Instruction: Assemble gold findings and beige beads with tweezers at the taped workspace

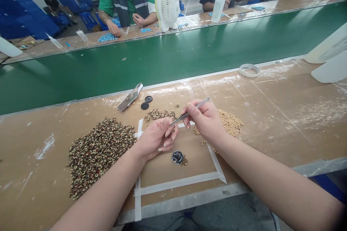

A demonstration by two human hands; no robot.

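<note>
My right hand [202, 117] grips a pair of metal tweezers [200, 104], their tips pointing down-left to the fingers of my left hand [159, 135]. My left thumb and index finger are pinched together at those tips; whatever sits between them is too small to make out. Below the hands, a small round black dish [177, 157] with shiny dark liquid rests on the cardboard. Left of my left hand spreads a big pile of small dark-and-cream parts [100, 151]. A smaller pile of similar parts [159, 114] lies behind the hands. Tan beads [230, 122] are heaped beyond my right wrist.
White tape strips [179, 184] frame the work spot. Two black lids [145, 105] and a folded strip [130, 97] lie behind. A tape roll [249, 70] and white bottles [332, 66] stand right. A green conveyor belt [173, 56] separates me from co-workers and a fan [166, 5].
</note>
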